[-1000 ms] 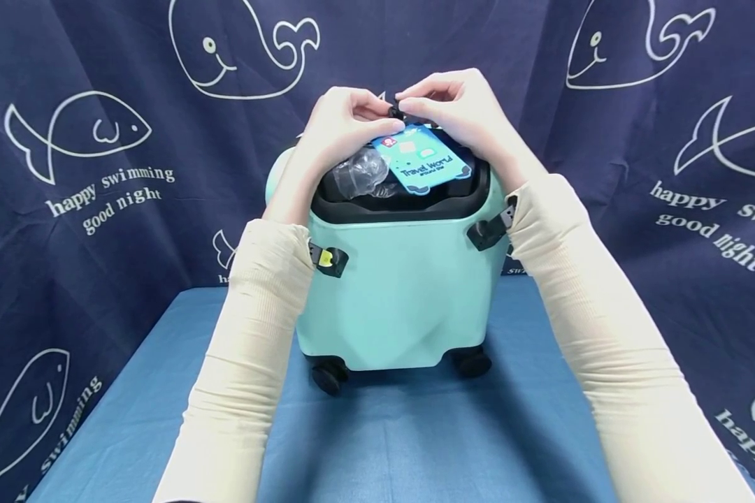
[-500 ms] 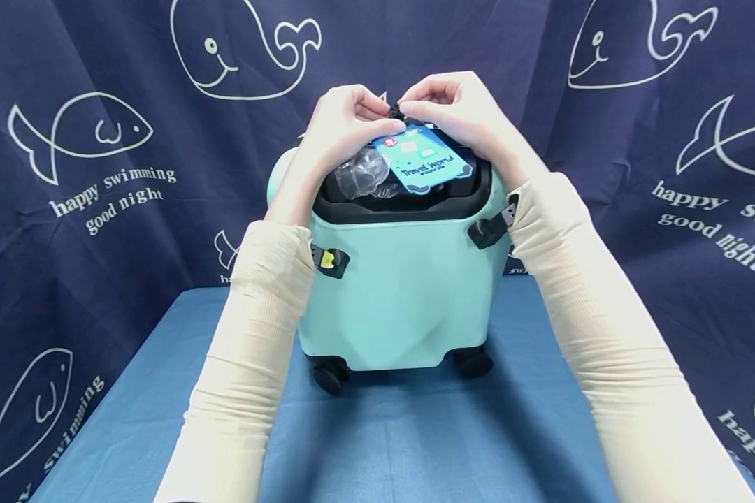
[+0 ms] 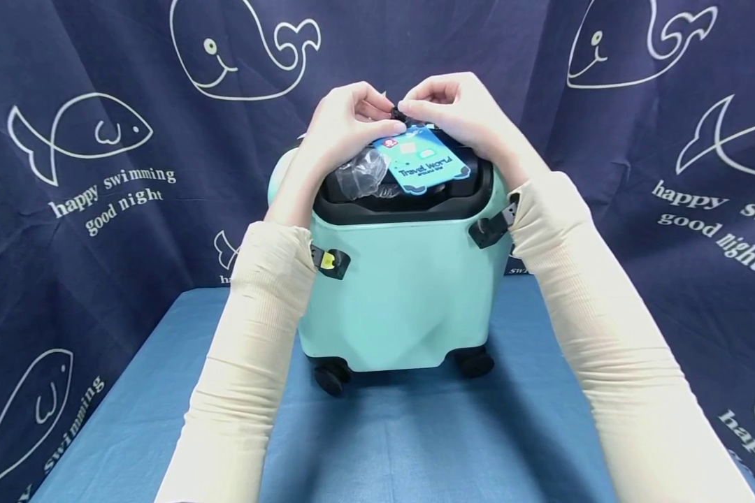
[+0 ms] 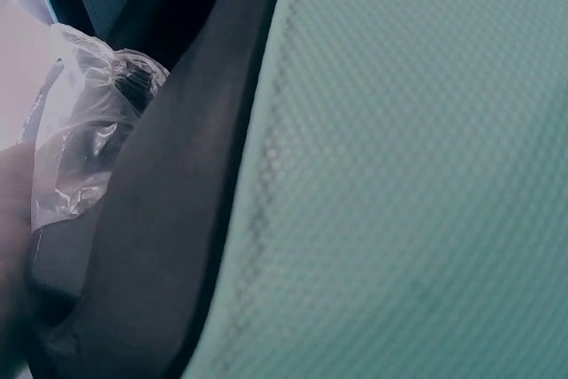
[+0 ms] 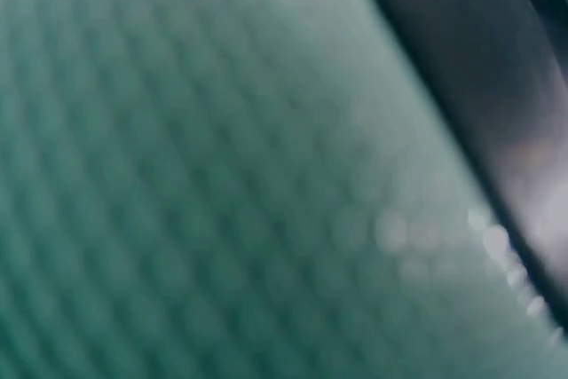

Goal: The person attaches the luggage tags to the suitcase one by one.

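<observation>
A mint-green suitcase point(image 3: 403, 293) with a black top panel point(image 3: 403, 209) stands upright on its wheels. Above that panel, my left hand point(image 3: 342, 129) and right hand point(image 3: 462, 108) meet, thumbs and fingers pinching a small black piece point(image 3: 397, 112) between them; its exact kind is hidden by the fingertips. Just below it lies a blue "Travel World" tag point(image 3: 429, 162), its upper corner right at the left thumb. Crumpled clear plastic wrap point(image 3: 361, 172) covers part of the top under my left hand. The left wrist view shows this plastic wrap point(image 4: 80, 148) beside the ribbed green shell point(image 4: 408, 166).
A blue cloth-covered table point(image 3: 390, 447) carries the suitcase. Behind and on both sides hangs a navy curtain point(image 3: 428, 35) with whale and fish drawings. Black wrist straps point(image 3: 491, 229) sit at the cream sleeves point(image 3: 245, 335). Blurred green shell point(image 5: 195, 166) fills most of the right wrist view.
Both hands stay at nearly the same spot, with small finger shifts around the black piece. The tag and plastic wrap have moved very slightly; the suitcase stands where it was.
</observation>
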Tool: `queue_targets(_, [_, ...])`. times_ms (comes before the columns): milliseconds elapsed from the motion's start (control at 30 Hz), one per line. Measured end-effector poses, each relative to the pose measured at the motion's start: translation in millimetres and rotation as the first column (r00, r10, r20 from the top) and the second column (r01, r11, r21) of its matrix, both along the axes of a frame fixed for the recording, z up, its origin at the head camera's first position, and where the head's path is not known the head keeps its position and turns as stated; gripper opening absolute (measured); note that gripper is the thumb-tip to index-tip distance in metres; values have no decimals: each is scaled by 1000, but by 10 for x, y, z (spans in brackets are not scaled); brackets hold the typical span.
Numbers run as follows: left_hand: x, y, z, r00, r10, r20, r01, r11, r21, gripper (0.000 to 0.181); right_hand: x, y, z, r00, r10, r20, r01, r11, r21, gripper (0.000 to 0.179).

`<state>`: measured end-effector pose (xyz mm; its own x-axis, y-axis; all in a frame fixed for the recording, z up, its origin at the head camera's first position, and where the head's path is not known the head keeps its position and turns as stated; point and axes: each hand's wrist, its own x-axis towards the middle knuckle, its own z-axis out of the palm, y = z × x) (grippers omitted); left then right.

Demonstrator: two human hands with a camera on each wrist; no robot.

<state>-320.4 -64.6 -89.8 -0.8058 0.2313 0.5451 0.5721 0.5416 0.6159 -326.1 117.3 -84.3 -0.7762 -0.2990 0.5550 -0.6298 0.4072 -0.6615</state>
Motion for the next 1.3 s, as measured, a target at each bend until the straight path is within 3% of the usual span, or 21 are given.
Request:
queue_targets(300, [11,19,3,1000,15,10,-15,1000,-22,30,-20,38,-9,1000,28,9,-28,1000,10,20])
queue_targets(600, [-1,10,5,1000,-14,-3,14,1000,-6,29,-39,58,14,990,64,125,-66,998,15,20])
queue_targets(800, [1,12,11,999,-34,3,34,999,-10,29,-45,61,22,985,97,145,-98,995,-4,12])
queue_targets(1133, [-13,6,8,999,-42,5,42,999,1,27,-57,42,33,987,83,138,-83,997,-9,12])
queue_targets(1300, [-30,18,0,1000,-19,17,18,1000,20,28,-37,32,45,993,29,116,-33,999,39,18])
